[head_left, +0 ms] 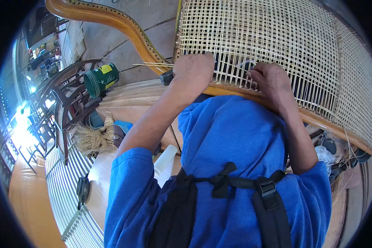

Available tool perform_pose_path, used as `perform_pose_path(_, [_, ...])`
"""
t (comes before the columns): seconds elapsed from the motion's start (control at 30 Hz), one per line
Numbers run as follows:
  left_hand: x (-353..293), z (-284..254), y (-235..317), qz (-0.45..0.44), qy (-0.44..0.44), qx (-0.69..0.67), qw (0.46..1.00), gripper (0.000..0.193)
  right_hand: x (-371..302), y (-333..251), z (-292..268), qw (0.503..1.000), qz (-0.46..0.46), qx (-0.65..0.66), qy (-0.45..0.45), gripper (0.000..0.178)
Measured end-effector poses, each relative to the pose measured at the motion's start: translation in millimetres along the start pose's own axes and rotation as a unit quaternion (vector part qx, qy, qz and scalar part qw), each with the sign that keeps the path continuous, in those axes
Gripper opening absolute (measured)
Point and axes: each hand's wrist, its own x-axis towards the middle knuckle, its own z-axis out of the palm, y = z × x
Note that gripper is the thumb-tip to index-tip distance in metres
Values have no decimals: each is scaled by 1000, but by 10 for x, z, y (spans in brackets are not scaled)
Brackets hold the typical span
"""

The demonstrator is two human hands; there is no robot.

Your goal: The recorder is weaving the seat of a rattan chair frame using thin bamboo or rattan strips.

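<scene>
A panel of woven cane (252,29) with an open square mesh is stretched over a wooden frame (318,120) in front of me. My left hand (194,72) is closed at the panel's left near corner, around thin cane strands (153,64) whose ends stick out to the left. Further right, my right hand (273,82) has its thumb and fingers pinched together at the loose lengthwise strands by the near rail. What lies between those fingertips is too small to make out. Near this rail the weave is sparser, and dark gaps show through.
A curved wooden piece (111,20) with a row of holes extends to the far left. Beside it are a green tub (101,79), a bundle of fibre (94,138) and dark wooden chair parts (62,107). A black clip-like object (83,190) lies at lower left.
</scene>
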Motion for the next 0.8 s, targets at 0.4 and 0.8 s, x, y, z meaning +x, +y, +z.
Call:
perform_pose_path(0.4, [16, -125, 7, -77, -99, -63, 990, 42, 50, -10, -4, 999, 30, -14, -38, 25])
perform_pose_path(0.8, [-10, -32, -137, -57, -41, -55, 996, 48, 67, -44, -46, 997, 35, 16, -72, 24])
